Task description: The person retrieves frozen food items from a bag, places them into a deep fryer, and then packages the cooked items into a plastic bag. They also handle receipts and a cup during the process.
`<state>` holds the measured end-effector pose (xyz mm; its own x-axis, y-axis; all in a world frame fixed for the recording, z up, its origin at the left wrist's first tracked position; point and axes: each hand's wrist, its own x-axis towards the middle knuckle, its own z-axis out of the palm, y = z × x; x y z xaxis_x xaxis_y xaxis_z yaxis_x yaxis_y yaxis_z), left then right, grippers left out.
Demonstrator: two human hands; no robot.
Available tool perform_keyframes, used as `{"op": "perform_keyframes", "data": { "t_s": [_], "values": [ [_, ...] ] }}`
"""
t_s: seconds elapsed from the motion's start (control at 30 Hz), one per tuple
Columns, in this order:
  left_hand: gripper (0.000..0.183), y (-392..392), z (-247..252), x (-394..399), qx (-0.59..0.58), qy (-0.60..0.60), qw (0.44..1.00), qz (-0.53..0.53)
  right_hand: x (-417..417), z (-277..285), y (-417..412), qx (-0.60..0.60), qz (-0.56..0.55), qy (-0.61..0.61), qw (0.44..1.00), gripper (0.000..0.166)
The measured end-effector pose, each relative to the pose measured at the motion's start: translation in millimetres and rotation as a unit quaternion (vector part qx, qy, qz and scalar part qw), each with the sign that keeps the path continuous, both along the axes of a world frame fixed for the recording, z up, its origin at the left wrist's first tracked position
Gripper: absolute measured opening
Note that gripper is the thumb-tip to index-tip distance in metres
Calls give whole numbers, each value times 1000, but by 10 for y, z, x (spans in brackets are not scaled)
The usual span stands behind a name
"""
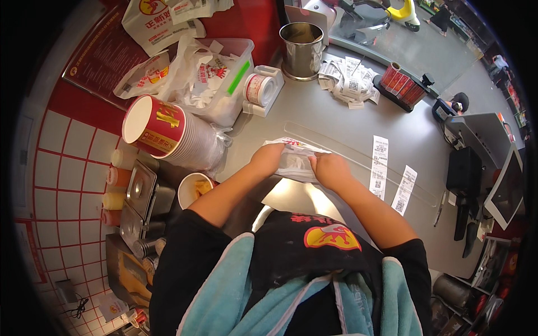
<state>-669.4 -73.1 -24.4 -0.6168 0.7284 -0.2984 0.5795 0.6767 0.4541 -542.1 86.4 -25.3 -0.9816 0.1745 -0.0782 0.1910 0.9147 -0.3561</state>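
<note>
Both of my hands hold a white printed plastic bag (297,171) near the counter's front edge. My left hand (269,158) grips its left side, and my right hand (330,168) grips the upper right side. The bag's mouth is spread between them, and something pale shows through it; I cannot tell what. Right of my right hand, two printed paper receipts (379,161) (404,190) lie on the steel counter (336,122). A clear plastic strip (353,161) runs behind the bag and across the receipts. By my left forearm stands a paper cup (183,194) with yellowish food in it.
Stacked paper buckets (168,130) and a clear bin of bags (246,54) stand at left. Behind are a steel canister (301,50), piled receipts (351,82) and a label roll holder (401,88). A black device (463,172) and a screen (506,187) stand at right; lidded steel pans (141,180) at lower left.
</note>
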Motion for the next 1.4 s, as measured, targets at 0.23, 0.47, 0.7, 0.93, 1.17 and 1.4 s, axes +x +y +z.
{"op": "perform_keyframes", "data": {
  "t_s": [0.23, 0.47, 0.7, 0.93, 1.17, 1.4],
  "values": [
    [36, -48, -45, -28, 87, -16, 995, -42, -168, 168, -43, 18, 38, -146, 988, 73],
    [18, -199, -239, -166, 421, -208, 843, 261, -179, 126, 29, -373, -40, -202, 905, 60],
    [22, -192, 1558, -1439, 39, 195, 942, 268, -108, 543, -24, -276, 90, -15, 957, 42],
    [29, -398, 975, -2108, 15, 352, 805, 478, 102, 863, 91, -274, 95, 59, 955, 37],
    [27, -385, 1470, -2092, 96, 441, 803, 390, 270, 924, 314, -292, 55, 83, 951, 31],
    [16, -375, 2315, -1659, 202, 533, 765, 300, 385, 1167, 419, -328, 22, 110, 938, 24]
  ]
}}
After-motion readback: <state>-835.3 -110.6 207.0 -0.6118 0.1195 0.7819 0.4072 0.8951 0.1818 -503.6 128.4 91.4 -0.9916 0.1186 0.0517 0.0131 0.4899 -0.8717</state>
